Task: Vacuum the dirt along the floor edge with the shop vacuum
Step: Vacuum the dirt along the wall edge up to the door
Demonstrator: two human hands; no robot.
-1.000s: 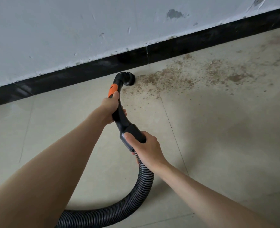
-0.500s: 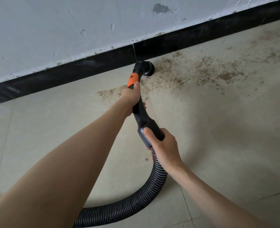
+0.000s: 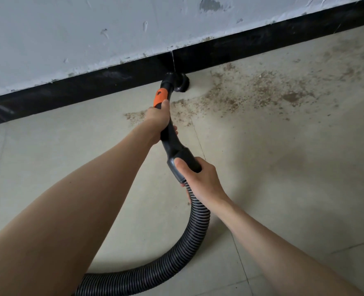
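Tiled floor [image 3: 283,178] is lying partly cleaned; both hands, left hand [image 3: 158,116] and right hand [image 3: 200,178], are gripping the wand [image 3: 172,142], with dirt [image 3: 262,90] remaining at three o'clock of the nozzle [image 3: 180,82].

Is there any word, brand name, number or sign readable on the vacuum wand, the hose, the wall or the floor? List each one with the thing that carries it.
None can be read.
The orange grip on the wand has only a small dark mark, no letters.
The hose, wall, black baseboard and floor bear no writing.
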